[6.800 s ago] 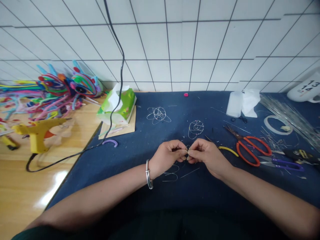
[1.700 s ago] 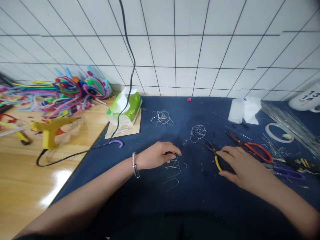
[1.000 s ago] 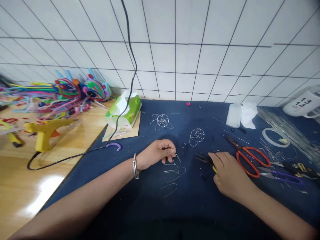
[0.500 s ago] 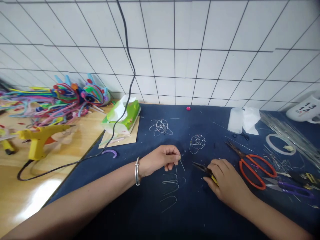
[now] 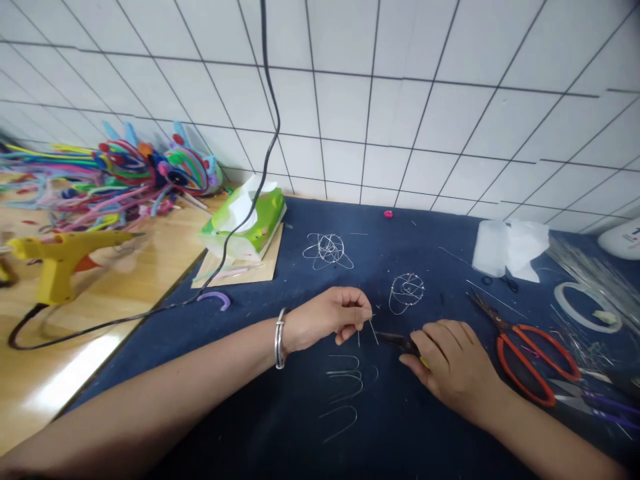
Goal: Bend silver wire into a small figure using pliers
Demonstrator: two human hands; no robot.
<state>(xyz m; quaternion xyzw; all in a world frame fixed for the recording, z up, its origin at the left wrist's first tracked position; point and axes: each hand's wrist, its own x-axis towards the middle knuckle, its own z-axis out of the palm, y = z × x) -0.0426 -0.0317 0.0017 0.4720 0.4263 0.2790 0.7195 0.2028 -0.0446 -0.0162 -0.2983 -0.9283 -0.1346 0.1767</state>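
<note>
Between its thumb and fingertips my left hand (image 5: pixel 345 315) pinches a thin bent wire (image 5: pixel 374 331), whose two ends hang downward. My right hand (image 5: pixel 445 357) is wrapped round needle-nose pliers (image 5: pixel 397 340) with yellow handles. Their dark jaws point left and lie close to the wire's end; whether they touch it I cannot tell. Below my left hand, several U-shaped wires (image 5: pixel 345 417) lie on the dark blue cloth. Farther back rest a wire flower shape (image 5: pixel 330 248) and a round wire piece with small beads (image 5: pixel 407 290).
Orange-handled scissors (image 5: pixel 537 363), purple-handled scissors (image 5: pixel 595 403), a wire coil (image 5: pixel 585 308) and a bundle of straight wires (image 5: pixel 595 273) lie at right. At left are a yellow glue gun (image 5: pixel 57 260), a green tissue pack (image 5: pixel 270 223), colourful pipe cleaners (image 5: pixel 105 200) and a black cable (image 5: pixel 270 120).
The pliers have come closer to the wire in my left hand, their jaws now beside its end. The whole view has shifted slightly.
</note>
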